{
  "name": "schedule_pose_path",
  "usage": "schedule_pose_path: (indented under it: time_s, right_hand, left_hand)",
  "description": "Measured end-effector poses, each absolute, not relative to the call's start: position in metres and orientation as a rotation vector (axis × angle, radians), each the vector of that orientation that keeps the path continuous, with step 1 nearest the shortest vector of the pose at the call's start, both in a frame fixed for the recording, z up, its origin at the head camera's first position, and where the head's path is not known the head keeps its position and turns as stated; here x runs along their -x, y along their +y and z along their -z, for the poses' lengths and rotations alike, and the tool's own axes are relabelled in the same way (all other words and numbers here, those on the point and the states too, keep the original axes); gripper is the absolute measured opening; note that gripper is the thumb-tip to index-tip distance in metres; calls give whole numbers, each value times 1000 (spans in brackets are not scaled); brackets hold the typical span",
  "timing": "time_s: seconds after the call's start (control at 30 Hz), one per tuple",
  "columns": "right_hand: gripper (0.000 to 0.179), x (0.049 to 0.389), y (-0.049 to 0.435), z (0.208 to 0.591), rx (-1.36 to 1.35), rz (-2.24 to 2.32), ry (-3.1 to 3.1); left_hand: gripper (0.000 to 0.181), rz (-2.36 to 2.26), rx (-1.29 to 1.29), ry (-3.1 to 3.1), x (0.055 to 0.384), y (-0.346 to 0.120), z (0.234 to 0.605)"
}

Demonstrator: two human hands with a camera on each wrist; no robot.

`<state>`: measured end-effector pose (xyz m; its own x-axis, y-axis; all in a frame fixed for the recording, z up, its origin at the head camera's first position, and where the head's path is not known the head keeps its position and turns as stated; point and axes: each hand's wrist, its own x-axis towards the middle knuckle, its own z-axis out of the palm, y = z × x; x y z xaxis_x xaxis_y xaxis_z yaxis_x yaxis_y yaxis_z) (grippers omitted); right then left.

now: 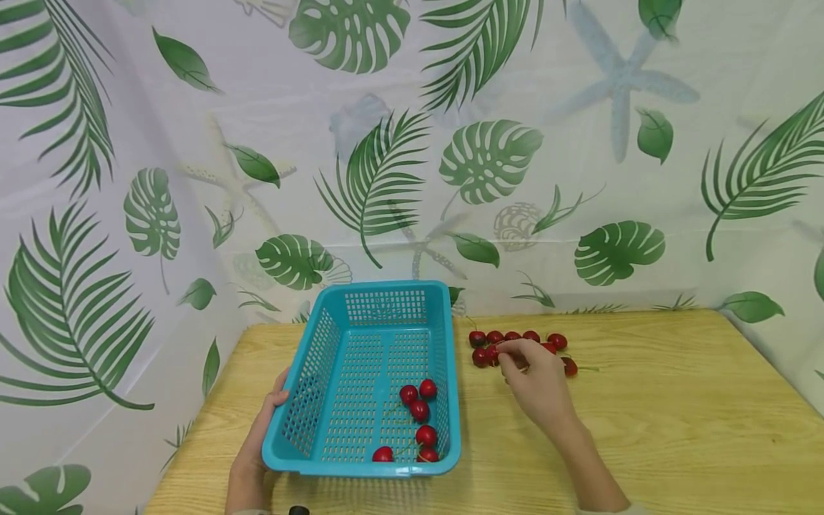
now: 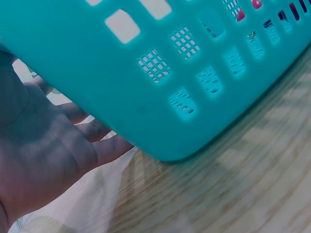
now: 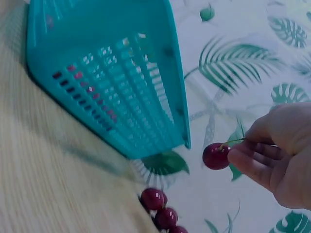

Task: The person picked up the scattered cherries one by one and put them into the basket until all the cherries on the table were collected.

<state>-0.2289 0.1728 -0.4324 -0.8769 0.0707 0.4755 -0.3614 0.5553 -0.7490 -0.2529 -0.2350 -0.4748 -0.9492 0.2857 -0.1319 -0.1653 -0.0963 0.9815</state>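
A blue plastic basket (image 1: pixel 380 468) stands on the table with several red cherries (image 1: pixel 419 410) inside, toward its right side and near end. My left hand (image 1: pixel 257 429) holds the basket by its left side, with a fingertip over the rim; in the left wrist view the palm (image 2: pixel 39 141) shows beside the wall and the fingers run behind it. Between thumb and fingers, my right hand (image 1: pixel 537 383) pinches the stem of a cherry (image 3: pixel 216 156). In the head view this hand is over a group of cherries (image 1: pixel 494 337) right of the basket, partly covering them.
The wooden table (image 1: pixel 676 415) extends to the right of the hand. Behind it hangs a white cloth (image 1: pixel 399 214) printed with green leaves and starfish. A small black object (image 1: pixel 299 510) shows at the bottom edge, below the basket.
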Motion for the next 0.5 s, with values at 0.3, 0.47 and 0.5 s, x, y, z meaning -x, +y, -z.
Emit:
schedule_pose_path:
  time_s: [0.3, 0.47, 0.5]
  right_hand:
    - [16, 212, 125, 425, -520, -1433, -2026]
    - [19, 208, 108, 430, -615, -1310, -2093]
    - [19, 208, 107, 431, -626, -1285, -2105]
  left_hand:
    - [68, -2164, -362, 2002, 261, -239, 484]
    - [68, -2167, -265, 1995, 263, -241, 483]
    - [68, -2169, -243, 2004, 263, -241, 483]
